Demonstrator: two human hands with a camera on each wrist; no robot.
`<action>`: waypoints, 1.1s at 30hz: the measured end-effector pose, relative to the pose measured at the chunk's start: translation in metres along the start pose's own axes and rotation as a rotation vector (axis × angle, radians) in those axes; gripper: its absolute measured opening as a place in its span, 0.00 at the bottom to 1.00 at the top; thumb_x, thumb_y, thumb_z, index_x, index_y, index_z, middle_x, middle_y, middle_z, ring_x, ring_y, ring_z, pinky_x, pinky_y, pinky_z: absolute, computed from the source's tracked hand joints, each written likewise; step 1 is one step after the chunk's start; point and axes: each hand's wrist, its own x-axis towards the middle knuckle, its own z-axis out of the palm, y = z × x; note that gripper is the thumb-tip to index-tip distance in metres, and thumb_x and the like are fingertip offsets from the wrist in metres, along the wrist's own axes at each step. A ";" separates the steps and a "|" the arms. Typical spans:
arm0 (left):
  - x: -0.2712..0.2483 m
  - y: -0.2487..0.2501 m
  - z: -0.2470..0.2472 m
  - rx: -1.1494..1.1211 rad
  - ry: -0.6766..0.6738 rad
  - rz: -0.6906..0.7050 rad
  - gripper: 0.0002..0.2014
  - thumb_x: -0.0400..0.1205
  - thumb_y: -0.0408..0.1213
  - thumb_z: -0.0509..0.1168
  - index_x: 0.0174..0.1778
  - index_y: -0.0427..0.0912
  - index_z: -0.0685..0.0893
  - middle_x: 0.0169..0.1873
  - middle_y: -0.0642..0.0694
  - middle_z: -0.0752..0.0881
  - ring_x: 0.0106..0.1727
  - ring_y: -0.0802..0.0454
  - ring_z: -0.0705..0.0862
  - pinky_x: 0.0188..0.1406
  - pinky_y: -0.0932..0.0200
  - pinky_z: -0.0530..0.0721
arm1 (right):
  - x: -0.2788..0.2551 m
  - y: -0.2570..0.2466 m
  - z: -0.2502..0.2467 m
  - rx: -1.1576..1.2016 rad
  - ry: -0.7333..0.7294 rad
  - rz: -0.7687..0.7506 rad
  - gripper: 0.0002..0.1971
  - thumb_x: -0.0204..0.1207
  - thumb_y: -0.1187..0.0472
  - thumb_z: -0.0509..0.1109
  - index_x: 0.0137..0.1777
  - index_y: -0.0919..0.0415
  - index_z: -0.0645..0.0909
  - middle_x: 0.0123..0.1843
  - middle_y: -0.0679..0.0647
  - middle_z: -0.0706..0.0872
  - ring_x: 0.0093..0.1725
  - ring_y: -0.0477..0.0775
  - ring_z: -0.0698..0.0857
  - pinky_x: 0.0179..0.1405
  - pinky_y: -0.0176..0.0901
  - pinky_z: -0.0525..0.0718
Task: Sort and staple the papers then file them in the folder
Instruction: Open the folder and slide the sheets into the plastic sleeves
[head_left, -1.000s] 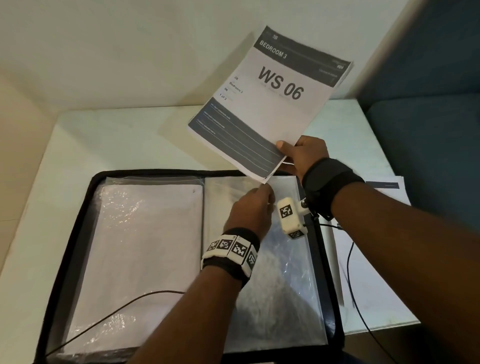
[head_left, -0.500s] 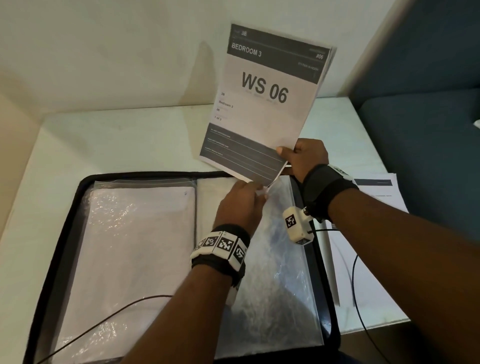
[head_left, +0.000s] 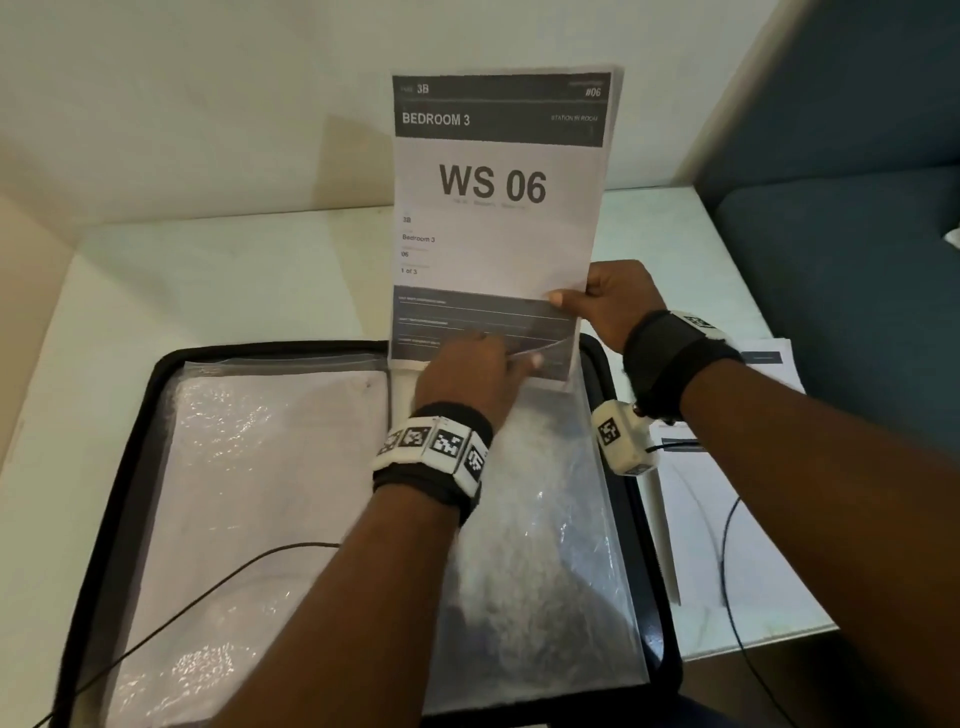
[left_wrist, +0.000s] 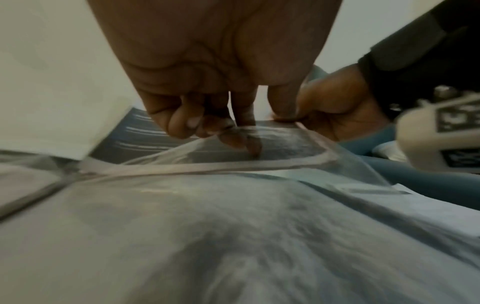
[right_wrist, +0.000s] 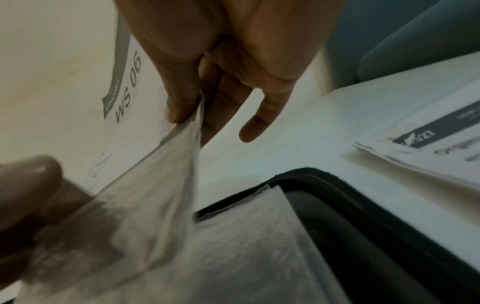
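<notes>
Right hand (head_left: 615, 306) pinches WS 06 papers (head_left: 498, 218) upright; left hand (head_left: 467, 374) pinches folder sleeve (head_left: 545, 519) edge.

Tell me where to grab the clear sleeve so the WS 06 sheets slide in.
Pinch only the front film of the clear sleeve at its open far edge, coming from the near side as the left hand does. That lip lifts away from the back layer, leaving a gap under the WS 06 sheets.

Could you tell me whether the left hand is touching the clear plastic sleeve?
Touching: the left wrist view shows the left hand pinching the clear plastic sleeve at its top edge.
</notes>
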 end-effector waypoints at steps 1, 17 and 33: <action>0.002 -0.009 -0.003 0.022 -0.021 -0.009 0.20 0.86 0.56 0.56 0.50 0.45 0.86 0.43 0.48 0.81 0.49 0.44 0.82 0.51 0.47 0.83 | 0.003 0.003 -0.002 -0.023 0.001 -0.008 0.13 0.74 0.58 0.78 0.53 0.67 0.90 0.51 0.61 0.92 0.52 0.59 0.90 0.58 0.55 0.87; 0.007 -0.089 -0.027 0.065 0.064 -0.099 0.09 0.79 0.32 0.68 0.45 0.48 0.93 0.49 0.45 0.90 0.55 0.46 0.84 0.64 0.50 0.76 | 0.012 0.004 -0.002 -0.149 0.016 -0.004 0.14 0.79 0.54 0.73 0.57 0.64 0.85 0.54 0.60 0.89 0.53 0.62 0.86 0.61 0.58 0.85; 0.016 -0.104 -0.017 -0.013 0.087 -0.058 0.06 0.80 0.32 0.69 0.43 0.47 0.90 0.46 0.51 0.77 0.50 0.53 0.75 0.54 0.62 0.72 | 0.016 -0.009 -0.004 -0.267 0.001 -0.004 0.15 0.82 0.56 0.68 0.61 0.67 0.79 0.59 0.63 0.84 0.58 0.65 0.82 0.57 0.49 0.79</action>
